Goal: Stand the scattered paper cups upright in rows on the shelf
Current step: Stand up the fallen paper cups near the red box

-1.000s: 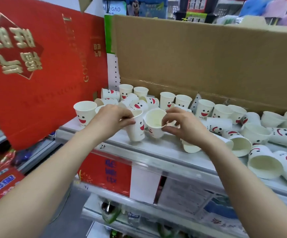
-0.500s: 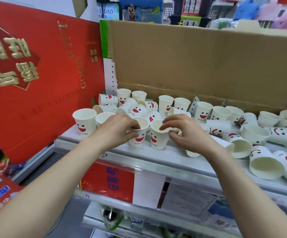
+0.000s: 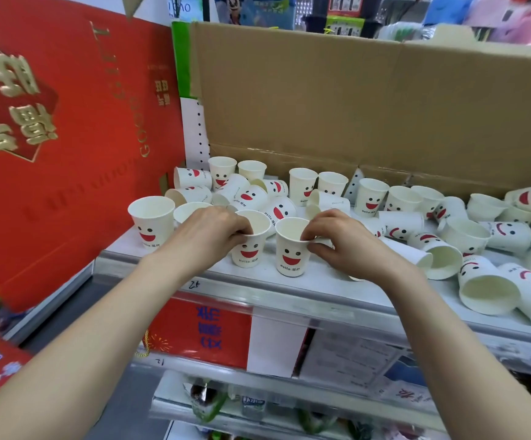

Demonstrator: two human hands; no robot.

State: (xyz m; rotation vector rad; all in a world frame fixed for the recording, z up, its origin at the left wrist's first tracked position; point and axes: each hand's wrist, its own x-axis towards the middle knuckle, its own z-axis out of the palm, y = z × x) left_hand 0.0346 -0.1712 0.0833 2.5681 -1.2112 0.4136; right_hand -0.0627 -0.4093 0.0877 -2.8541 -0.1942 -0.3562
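Note:
Two white paper cups with red smiley faces stand upright side by side near the front of the shelf [image 3: 289, 290]. My left hand [image 3: 208, 238] pinches the rim of the left cup [image 3: 249, 249]. The rim of the right cup [image 3: 291, 254] is pinched by my right hand [image 3: 342, 241]. Another upright cup [image 3: 151, 220] stands at the shelf's left end, with one more [image 3: 189, 211] partly hidden behind my left hand. Several cups [image 3: 486, 289] lie on their sides to the right. More cups stand upright along the back, mixed with toppled ones.
A tall brown cardboard wall [image 3: 369, 106] closes the back of the shelf. A big red gift box [image 3: 60, 131] leans at the left end. Below the shelf edge hang price-tag strips, with lower shelves of goods underneath.
Both cups were tilted in my hands a second ago; they now stand upright on the shelf next to each other. My hands have stayed on their rims.

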